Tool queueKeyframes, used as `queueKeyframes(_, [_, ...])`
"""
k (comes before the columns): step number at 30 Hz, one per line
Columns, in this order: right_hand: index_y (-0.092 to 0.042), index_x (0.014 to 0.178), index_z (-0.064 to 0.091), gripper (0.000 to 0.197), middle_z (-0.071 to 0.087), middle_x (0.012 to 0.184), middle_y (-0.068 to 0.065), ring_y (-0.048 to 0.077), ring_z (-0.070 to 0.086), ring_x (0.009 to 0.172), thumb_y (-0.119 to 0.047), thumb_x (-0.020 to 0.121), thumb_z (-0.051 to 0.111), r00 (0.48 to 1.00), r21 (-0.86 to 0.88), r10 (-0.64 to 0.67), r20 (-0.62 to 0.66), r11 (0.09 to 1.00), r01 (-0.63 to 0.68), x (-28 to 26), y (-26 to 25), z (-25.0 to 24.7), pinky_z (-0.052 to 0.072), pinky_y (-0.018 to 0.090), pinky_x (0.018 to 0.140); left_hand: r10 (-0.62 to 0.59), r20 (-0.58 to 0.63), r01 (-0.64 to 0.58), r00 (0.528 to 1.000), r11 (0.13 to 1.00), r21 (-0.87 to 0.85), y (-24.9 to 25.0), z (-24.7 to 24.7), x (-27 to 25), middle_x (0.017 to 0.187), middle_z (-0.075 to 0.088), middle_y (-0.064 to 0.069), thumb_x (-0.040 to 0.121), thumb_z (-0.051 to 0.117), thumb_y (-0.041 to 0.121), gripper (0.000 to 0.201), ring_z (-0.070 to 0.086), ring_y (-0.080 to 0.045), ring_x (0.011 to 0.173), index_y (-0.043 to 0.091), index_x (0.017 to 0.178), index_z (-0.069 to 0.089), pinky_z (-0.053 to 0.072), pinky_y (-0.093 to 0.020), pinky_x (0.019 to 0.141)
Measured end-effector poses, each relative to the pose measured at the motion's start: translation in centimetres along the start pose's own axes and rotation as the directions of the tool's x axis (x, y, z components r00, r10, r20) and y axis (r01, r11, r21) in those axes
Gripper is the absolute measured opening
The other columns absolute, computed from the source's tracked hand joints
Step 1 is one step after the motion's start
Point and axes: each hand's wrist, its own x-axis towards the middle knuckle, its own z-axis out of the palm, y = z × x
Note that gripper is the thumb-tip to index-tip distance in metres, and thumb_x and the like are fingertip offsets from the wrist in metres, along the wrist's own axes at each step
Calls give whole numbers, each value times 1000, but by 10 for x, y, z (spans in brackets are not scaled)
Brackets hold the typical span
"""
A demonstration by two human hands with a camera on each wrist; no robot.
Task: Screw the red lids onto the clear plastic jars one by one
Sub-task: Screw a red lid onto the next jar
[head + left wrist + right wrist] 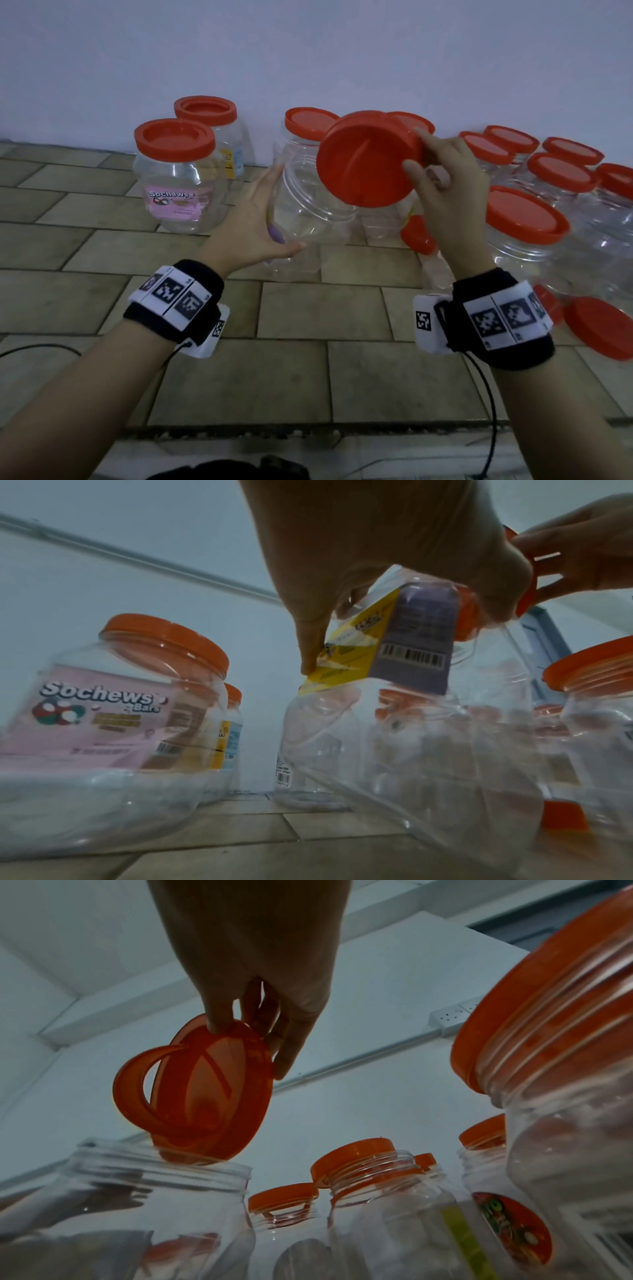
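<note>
An open clear jar [308,205] stands tilted on the tiled floor in the middle of the head view. My left hand [253,219] holds its left side, thumb low and fingers round the body. In the left wrist view the thumb [310,647] presses the jar's yellow and purple label [411,642]. My right hand [442,192] pinches a red lid [366,161] by its rim. The lid hangs tilted just above the jar's mouth with its hollow underside toward me. The right wrist view shows that lid [212,1091] over the threaded neck [154,1167].
Two capped jars stand at the left, one labelled Sochews [174,178]. Several capped jars [524,219] crowd the right side against the wall. Loose red lids [603,329] lie at the right, another [418,236] beside the held jar. A black cable [489,411] trails from my right wrist.
</note>
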Motion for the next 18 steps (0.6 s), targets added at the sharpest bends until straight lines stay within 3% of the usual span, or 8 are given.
queueKeyframes(2, [-13,124,56,37,57,108,-4,4,56,95,-28,90,56,997,83,74,-19,994,-72,-8,-2,-6,50,22,86,27,-2,-27,1000,999,44,2,-2,-9,156,7,2,64,83,34,114,62,4,75,29,149,6,40,0,67])
queueKeyframes(4, [-18,121,59,33,62,106,-3,13,61,96,-30,91,55,990,152,143,-7,978,-140,-14,-3,-10,55,39,82,59,3,-59,998,989,136,2,-2,-18,157,6,-1,63,83,35,116,60,-6,96,22,149,7,29,7,79])
queueKeyframes(6, [-16,117,62,29,65,98,-6,12,63,89,-27,92,54,976,192,216,39,956,-220,-19,-1,-10,57,44,73,66,11,-67,998,979,192,4,-2,-24,157,6,-5,61,84,34,117,47,-17,115,13,148,8,16,12,84])
queueKeyframes(8, [-17,113,64,24,65,89,-11,8,63,81,-24,92,53,952,198,288,101,932,-303,-24,3,-8,58,44,67,53,16,-55,998,981,187,6,-2,-29,157,3,-6,61,84,31,118,40,-10,117,11,148,6,15,12,84])
queueKeyframes(11, [-13,106,69,29,68,82,-1,12,63,75,-28,88,52,922,142,348,170,917,-372,-29,11,1,56,49,67,49,49,-56,998,983,174,9,-1,-36,157,-4,-1,62,84,33,122,39,-8,116,19,148,-1,20,11,83])
queueKeyframes(13, [-10,101,71,33,68,79,2,16,63,73,-32,85,53,905,120,370,207,909,-399,-32,14,7,54,50,68,70,68,-79,995,985,151,11,1,-40,157,-5,-2,61,85,31,122,33,10,121,22,147,-1,20,12,81])
queueKeyframes(15, [-11,102,71,27,69,85,0,18,66,79,-28,87,56,894,97,371,250,909,-405,-35,15,12,55,49,72,102,68,-110,992,986,126,14,2,-43,157,-3,-1,60,86,29,119,11,34,116,26,145,3,21,12,80])
queueKeyframes(18, [-10,102,71,19,68,87,-3,14,65,78,-18,90,58,883,81,382,273,905,-417,-39,13,18,57,40,73,128,68,-135,989,985,110,17,3,-47,156,-1,5,58,85,35,116,5,36,113,35,142,5,24,11,80])
